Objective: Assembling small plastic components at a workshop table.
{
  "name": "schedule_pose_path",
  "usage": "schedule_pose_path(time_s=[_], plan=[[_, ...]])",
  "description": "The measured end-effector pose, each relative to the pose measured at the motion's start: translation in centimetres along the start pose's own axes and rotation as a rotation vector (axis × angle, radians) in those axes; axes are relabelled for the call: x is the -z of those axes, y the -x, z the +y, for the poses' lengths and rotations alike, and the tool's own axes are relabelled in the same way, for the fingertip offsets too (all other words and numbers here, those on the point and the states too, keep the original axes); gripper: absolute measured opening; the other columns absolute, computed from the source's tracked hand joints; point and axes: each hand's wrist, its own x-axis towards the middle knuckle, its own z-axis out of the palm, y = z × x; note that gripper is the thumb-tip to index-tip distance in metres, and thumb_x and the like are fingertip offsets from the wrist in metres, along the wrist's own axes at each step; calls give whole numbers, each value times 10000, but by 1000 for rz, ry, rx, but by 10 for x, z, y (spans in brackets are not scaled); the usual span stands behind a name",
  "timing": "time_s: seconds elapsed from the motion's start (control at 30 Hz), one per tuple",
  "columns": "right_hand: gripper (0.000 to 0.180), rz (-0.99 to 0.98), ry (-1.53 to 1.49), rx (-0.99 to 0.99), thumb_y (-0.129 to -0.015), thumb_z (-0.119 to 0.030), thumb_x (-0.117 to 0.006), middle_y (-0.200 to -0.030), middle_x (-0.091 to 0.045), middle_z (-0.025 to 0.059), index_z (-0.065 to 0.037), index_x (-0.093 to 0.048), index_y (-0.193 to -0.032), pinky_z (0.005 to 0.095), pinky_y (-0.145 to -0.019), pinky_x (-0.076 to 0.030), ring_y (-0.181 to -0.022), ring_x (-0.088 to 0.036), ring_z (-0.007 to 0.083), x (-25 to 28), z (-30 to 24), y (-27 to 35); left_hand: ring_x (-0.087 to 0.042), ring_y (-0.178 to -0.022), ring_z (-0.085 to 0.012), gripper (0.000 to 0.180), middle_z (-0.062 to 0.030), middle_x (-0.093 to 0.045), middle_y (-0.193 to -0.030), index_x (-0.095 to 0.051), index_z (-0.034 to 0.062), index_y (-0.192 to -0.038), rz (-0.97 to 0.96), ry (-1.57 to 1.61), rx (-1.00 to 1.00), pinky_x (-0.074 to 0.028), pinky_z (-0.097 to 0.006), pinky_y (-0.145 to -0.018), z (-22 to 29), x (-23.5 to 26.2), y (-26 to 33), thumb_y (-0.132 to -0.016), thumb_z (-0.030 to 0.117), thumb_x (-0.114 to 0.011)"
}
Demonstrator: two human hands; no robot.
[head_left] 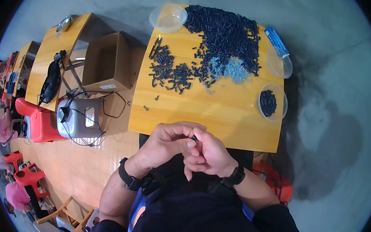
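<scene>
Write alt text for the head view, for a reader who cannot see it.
Seen from above, a person's left hand and right hand meet at the near edge of a yellow table, pinching a small dark piece. Farther back lie a heap of small black parts and a clear bowl holding some.

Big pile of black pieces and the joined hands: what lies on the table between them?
In the head view, only two stray black pieces on bare yellow table.

Small dark piece [194,138], pinched between fingertips of both hands, just off the table's near edge
</scene>
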Motion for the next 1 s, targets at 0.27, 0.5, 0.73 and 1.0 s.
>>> schedule_pose_path(time_s=[0.27,0.5,0.73,1.0], plan=[[675,-65,65,16,-945,-634,-167,-559,-405,7,-73,-480,-739,413,-516,-544,-416,-448,149,11,-2,2,-632,-799,-110,134,-82,-661,-929,-639,-43,-993,115,61,-72,-530,-245,-691,-3,-10,3,-888,-34,-557],[418,213,95,42,-979,-439,-418,-591,-442,1,-55,-520,-850,352,-454,-533,-441,-490,123,22,10,9,-631,-861,-131,229,-112,-638,-1060,-612,-63,-1088,208,-202,-56,-516,-256,-774,-35,-6,0,-864,-24,-590],[362,589,261,293,-955,-406,-477,-547,-434,-21,-71,-544,-834,338,-438,-501,-455,-488,113,67,-22,52,-601,-998,-162,318,-102,-638,-1063,-561,-65,-1158,300,-255,23,-491,-265,-849,-79,5,-11,-846,-23,-604],[402,459,-419,489,-920,-489,-519,-568,-412,-81,-93,-581,-886,269,-533,-434,-472,-426,82,128,-93,83,-612,-879,-148,303,-117,-647,-1013,-585,-70,-1107,551,-295,109,-496,-267,-746,-81,29,-30,-821,20,-621]])
